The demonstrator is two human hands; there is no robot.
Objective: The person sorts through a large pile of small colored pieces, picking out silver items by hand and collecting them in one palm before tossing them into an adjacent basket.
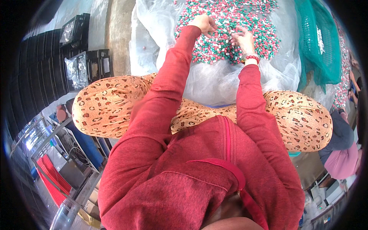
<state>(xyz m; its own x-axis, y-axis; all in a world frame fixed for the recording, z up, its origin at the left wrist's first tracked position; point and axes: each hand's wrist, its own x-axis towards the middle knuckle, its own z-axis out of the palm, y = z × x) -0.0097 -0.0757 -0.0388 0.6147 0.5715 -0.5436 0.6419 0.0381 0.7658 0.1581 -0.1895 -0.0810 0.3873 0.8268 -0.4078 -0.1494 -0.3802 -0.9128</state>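
Small red, green and white pieces (214, 51), like beads or caps, lie in a wide heap in front of me, too small to name surely. White netting (207, 80) spreads under and around the heap. At the heap's left part, my left hand (205, 24) is bent down with its fingers drawn together among the pieces. My right hand (243, 40) is just right of it, its fingertips closed at the pieces near the middle. What either hand pinches is hidden or too small to make out. A red bead bracelet (252, 58) circles my right wrist.
A green mesh basket (322, 50) with white pieces inside stands at the right. Black crates (42, 61) line the left side, with clear plastic bags (76, 71). Another person (341, 153) sits at the far right, near more coloured pieces (341, 88). Metal racks (65, 180) stand lower left.
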